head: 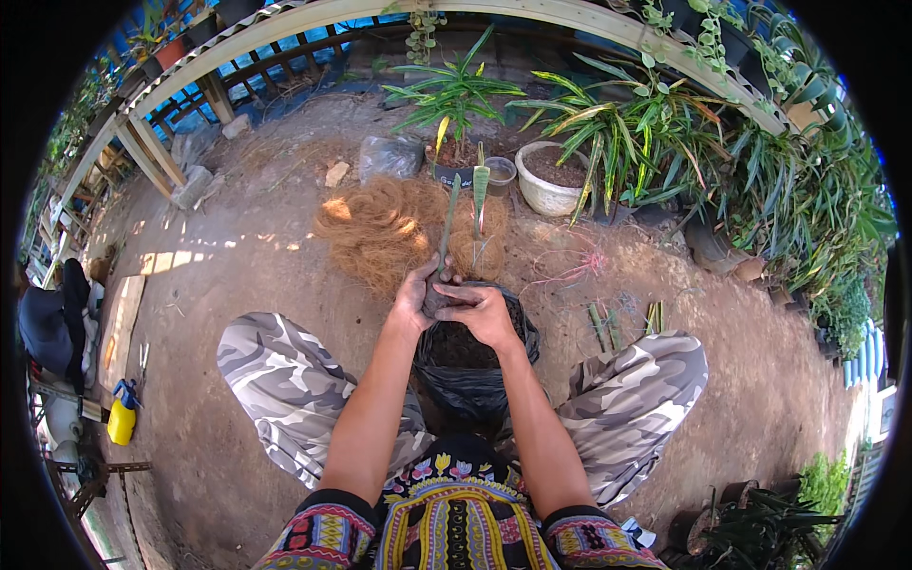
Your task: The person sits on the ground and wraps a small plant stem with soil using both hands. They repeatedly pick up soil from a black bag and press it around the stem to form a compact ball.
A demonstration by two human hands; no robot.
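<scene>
Both hands meet above a black plastic bag of dark soil (pixel 463 345) between my legs. My left hand (pixel 419 293) holds a clump of dark soil (pixel 432 302), out of which a long green leaf cutting (pixel 449 221) stands up. My right hand (pixel 484 311) presses against the clump from the right, its fingers soiled. Just beyond lies a heap of brown coconut fibre (pixel 385 228). Beside it a fibre-wrapped ball (pixel 481 246) bears an upright variegated leaf (pixel 480 189). The undersides of my fingers are partly hidden.
A white pot (pixel 548 185), a small plastic cup (pixel 500 173) and a filled clear bag (pixel 390 157) stand ahead. Pink string (pixel 588 263) and cut green leaf pieces (pixel 602 326) lie at right. A yellow spray bottle (pixel 122 417), scissors (pixel 144 358) and a wooden board (pixel 122 328) are at left.
</scene>
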